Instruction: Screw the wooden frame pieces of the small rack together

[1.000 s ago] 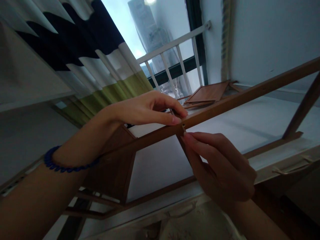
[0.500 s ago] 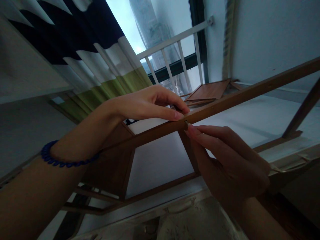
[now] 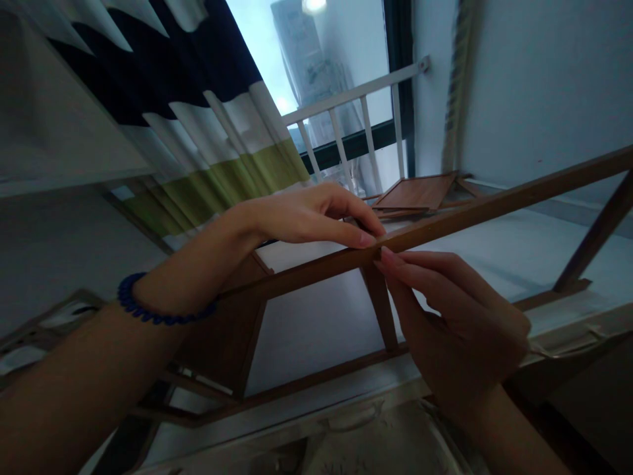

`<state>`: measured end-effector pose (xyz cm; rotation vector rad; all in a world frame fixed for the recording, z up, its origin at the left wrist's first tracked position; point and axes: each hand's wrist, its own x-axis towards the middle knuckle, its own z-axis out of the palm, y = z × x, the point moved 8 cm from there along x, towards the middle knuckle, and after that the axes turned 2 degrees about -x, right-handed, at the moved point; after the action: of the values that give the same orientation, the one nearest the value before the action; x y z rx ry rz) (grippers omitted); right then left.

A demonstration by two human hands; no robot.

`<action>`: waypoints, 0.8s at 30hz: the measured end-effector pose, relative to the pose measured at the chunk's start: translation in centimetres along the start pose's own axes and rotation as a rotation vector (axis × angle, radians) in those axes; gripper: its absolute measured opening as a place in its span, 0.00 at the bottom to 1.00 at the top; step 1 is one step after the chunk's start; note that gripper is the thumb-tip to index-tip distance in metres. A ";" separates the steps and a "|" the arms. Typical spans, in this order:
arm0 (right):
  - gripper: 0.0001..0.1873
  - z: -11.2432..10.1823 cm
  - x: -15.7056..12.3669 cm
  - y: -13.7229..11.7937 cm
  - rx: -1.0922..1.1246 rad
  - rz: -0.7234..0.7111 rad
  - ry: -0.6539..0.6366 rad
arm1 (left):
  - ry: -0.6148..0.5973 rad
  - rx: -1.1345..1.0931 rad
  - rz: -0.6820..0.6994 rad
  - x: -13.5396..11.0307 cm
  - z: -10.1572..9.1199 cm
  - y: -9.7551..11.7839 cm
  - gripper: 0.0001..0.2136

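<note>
The left hand lies curved over the top of a long brown wooden rail, fingers together, its fingertips pressed on the rail's upper edge. The right hand comes up from below the rail, thumb and forefinger drawn together at the rail's underside, right where a short upright strut meets it; whether something small sits between those fingertips cannot be told. The two hands nearly touch across the rail. A blue beaded bracelet circles the left wrist.

The rail runs slantwise from lower left to upper right and belongs to a wooden frame with a lower bar and a second strut at the right end. Under the rail lies a pale flat surface, bare on the right of the hands. Beyond the rail, flat brown panels are stacked. Behind those stand a white railing and a window; left of the rail hangs a curtain striped navy, white and green. No writing can be read
</note>
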<state>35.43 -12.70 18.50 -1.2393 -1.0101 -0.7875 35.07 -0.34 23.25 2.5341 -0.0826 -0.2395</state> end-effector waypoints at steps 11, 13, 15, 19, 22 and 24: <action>0.07 0.3 1.0 0.6 0.099 0.068 -0.134 | -0.049 0.060 0.075 -0.2 0.2 0.0 0.12; 0.06 0.4 1.1 0.7 0.115 0.087 -0.157 | -0.055 0.082 0.084 -0.2 0.3 0.1 0.12; 0.06 0.5 1.2 0.7 0.127 0.106 -0.186 | -0.071 0.095 0.092 -0.2 0.4 0.0 0.13; 0.05 0.7 1.2 1.0 0.134 0.144 -0.219 | -0.096 0.086 0.117 -0.1 0.5 0.0 0.14; 0.04 0.8 1.1 1.5 0.142 0.148 -0.236 | -0.111 0.151 0.093 -0.3 0.6 0.5 0.13; 0.03 0.9 1.0 1.8 0.148 0.150 -0.239 | -0.133 0.226 0.065 -0.5 1.0 0.8 0.13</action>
<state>37.25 -11.41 18.79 -1.2842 -1.1319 -0.4470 34.37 -1.52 23.01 2.7315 -0.2570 -0.3924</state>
